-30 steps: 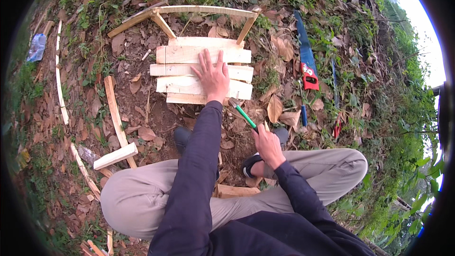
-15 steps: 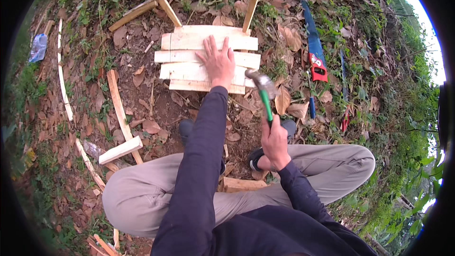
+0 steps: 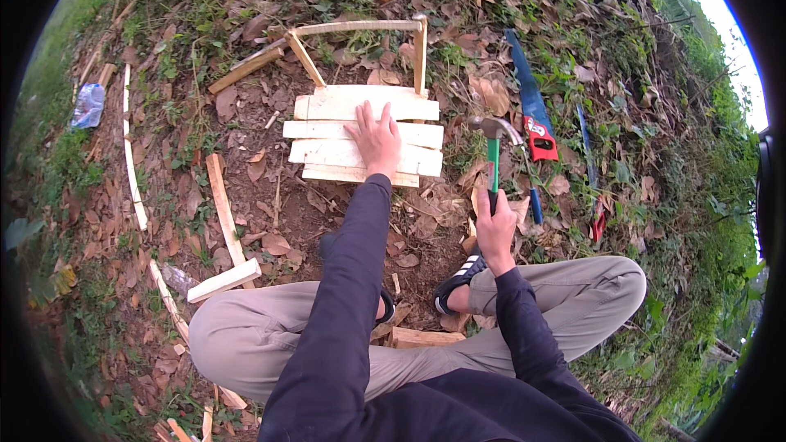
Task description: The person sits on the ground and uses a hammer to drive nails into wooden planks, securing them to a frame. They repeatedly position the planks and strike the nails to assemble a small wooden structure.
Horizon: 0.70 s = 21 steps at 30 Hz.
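Note:
My left hand (image 3: pixel 377 141) rests flat with its fingers spread on several pale wooden slats (image 3: pixel 327 130), which lie side by side with narrow gaps between them. At their far side stands a wooden frame (image 3: pixel 360 26) of thin bars. Gripped in my right hand (image 3: pixel 496 232) is a claw hammer (image 3: pixel 493 155) with a green and black handle and a metal head. Its head is held to the right of the slats, apart from them. What supports the slats underneath is mostly hidden.
To the right lie a handsaw (image 3: pixel 528 90) with a red handle, a blue-handled tool (image 3: pixel 536 206) and another narrow blade (image 3: pixel 587 147). On the left are long wooden strips (image 3: pixel 131 160), a wood block (image 3: pixel 223 280) and a plastic bottle (image 3: pixel 88 105). A wood piece (image 3: pixel 426 336) lies between my legs.
The hammer has swung right, away from the slats' edge, and its head now stands upright. My left hand stays on the slats. The whole view has shifted somewhat.

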Available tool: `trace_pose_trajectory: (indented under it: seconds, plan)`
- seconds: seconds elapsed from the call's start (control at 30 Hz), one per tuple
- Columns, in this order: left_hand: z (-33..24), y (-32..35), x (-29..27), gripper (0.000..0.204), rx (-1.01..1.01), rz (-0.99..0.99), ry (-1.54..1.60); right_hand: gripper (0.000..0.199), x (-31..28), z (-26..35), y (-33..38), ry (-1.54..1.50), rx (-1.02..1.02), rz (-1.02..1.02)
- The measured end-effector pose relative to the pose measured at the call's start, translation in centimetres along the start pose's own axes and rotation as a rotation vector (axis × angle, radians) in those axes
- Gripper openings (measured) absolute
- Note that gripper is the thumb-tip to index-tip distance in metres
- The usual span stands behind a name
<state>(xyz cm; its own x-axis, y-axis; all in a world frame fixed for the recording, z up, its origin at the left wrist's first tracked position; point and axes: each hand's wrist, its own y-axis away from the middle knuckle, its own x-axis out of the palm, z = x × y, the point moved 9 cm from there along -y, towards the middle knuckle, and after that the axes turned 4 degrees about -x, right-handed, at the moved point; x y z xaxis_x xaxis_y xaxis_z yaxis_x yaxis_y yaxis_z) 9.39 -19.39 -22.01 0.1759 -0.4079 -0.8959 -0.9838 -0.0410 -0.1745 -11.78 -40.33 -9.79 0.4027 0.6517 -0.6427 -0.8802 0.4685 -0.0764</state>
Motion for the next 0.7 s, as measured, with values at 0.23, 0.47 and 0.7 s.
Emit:
trace_pose_trajectory:
  seconds: [0.23, 0.47, 0.7]
  plan:
    - [0.7, 2.2, -1.0, 0.043, 0.022, -0.133, 0.052, 0.032, -2.4, 19.5, -11.3, -0.141, -0.371, -0.145]
    - [0.4, 1.4, -1.3, 0.042, -0.002, -0.109, 0.132, 0.043, 6.4, 30.7, -20.2, 0.041, -0.686, 0.136]
    - [4.6, 1.3, -5.2, 0.044, -0.217, -0.168, 0.812, 0.032, 17.5, 24.4, -22.6, 0.287, -1.034, 0.312]
